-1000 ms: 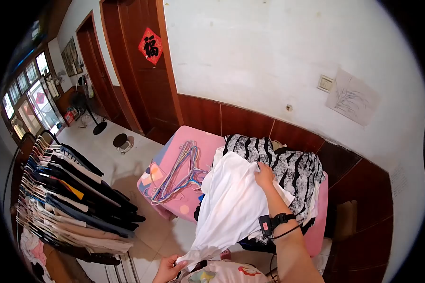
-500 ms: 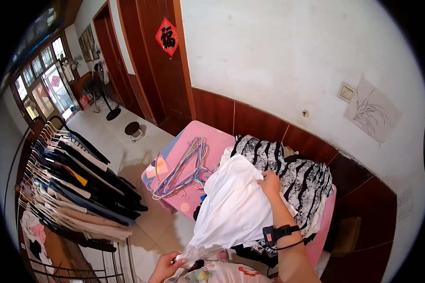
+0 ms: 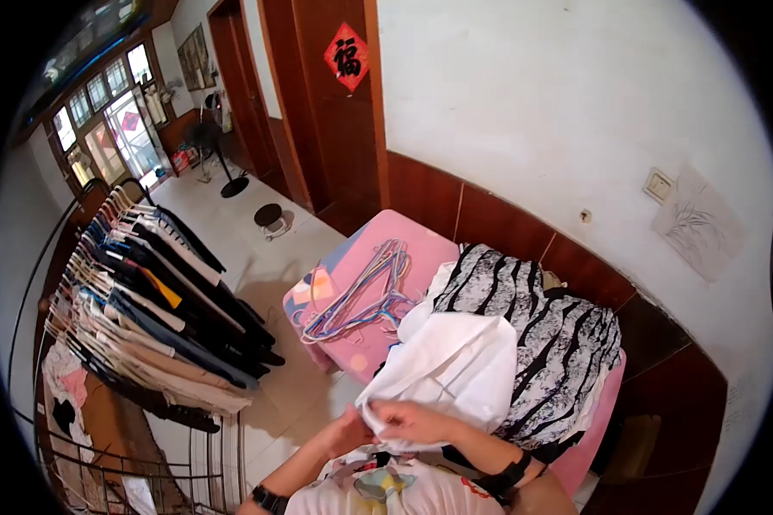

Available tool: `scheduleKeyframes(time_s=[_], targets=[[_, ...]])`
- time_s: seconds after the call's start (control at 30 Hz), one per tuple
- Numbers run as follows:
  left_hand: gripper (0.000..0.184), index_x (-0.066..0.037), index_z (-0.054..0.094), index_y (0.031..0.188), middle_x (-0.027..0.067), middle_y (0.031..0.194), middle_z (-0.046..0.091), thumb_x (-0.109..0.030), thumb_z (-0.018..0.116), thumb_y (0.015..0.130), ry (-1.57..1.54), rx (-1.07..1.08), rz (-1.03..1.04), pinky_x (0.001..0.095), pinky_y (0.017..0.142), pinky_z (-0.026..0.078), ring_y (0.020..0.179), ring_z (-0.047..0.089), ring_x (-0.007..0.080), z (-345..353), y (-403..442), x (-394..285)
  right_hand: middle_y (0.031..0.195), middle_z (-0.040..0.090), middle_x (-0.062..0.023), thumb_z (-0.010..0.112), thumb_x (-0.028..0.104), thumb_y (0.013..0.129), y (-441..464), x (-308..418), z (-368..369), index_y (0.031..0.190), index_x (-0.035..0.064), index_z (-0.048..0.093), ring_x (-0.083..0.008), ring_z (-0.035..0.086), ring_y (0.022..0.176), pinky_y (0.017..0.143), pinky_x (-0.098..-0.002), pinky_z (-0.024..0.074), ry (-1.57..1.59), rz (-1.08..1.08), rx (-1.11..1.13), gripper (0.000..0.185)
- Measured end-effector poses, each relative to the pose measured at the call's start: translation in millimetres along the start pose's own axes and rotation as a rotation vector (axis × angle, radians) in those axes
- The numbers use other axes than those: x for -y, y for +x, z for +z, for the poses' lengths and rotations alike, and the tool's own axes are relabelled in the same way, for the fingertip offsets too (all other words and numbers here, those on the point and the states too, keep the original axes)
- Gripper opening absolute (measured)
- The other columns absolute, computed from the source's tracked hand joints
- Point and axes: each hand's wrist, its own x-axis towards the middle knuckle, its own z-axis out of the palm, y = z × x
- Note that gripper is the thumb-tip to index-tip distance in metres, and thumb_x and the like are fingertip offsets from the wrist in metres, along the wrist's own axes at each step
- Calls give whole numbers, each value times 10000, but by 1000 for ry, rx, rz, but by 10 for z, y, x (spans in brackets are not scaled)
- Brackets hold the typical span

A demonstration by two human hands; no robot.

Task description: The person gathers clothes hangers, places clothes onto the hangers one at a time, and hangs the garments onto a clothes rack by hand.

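A plain white garment [image 3: 455, 369], its exact kind not clear, lies loosely folded over on the bed-like pink surface. Both of my hands meet at its near left corner. My left hand [image 3: 348, 432] is closed at that corner with the cloth gathered against its fingers. Right beside it, my right hand [image 3: 410, 422] pinches the same edge, its fingertips close to the left hand. Under and behind the white cloth spreads a black-and-white patterned garment [image 3: 567, 360]. Some fingertips are hidden by the cloth and by each other.
Several loose hangers [image 3: 361, 296] lie on the pink cover [image 3: 429, 233]. To the left stands a rack of hanging clothes [image 3: 163, 300], with black wire bars [image 3: 146, 468] below. A stool [image 3: 269, 216] and a fan [image 3: 234, 185] stand on the floor farther back. A wall [image 3: 532, 77] runs along the right.
My right hand has moved from the garment's far right edge down and left to meet my left hand. The white garment is now folded over. The view has shifted slightly.
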Motion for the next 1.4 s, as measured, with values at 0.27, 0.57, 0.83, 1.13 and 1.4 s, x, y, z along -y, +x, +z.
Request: scheduleKeyframes(time_s=[0.27,0.57,0.83,1.13,1.4], targets=[[359,4,571,1181,112,1116,648,-98,669,852,-101,-311,245,370,925,490,1006,631,231,-229,-116,-313,999,636,-5,580,113,939,52,-239,244,1011,18,609,-84,564,837,801,-266,469,471,140,-218,123],[366,-25,581,1125,133,1170,561,-54,705,783,1580,-135,815,352,948,416,1077,546,291,320,-674,-987,956,639,-127,610,38,809,895,-417,444,1185,13,537,-191,611,859,770,-333,489,-218,-51,-123,384],[152,14,630,937,101,892,646,-104,625,842,797,479,333,314,778,467,879,582,160,226,-926,-463,953,637,-129,613,42,805,1395,242,622,1180,14,542,-195,611,858,769,-335,488,-412,-174,74,384],[528,49,470,1318,60,1251,571,-142,661,865,-119,434,155,310,1010,379,1158,509,155,-145,-1205,-132,949,636,-131,616,45,800,1170,833,441,1175,15,547,-199,612,856,768,-336,487,-376,-105,106,383],[314,-62,560,1111,29,1096,603,-253,674,888,125,-83,311,270,887,433,996,539,93,-906,-1246,-213,945,635,-134,620,48,796,1431,925,492,1171,16,552,-202,612,855,767,-337,486,-382,-108,93,382]])
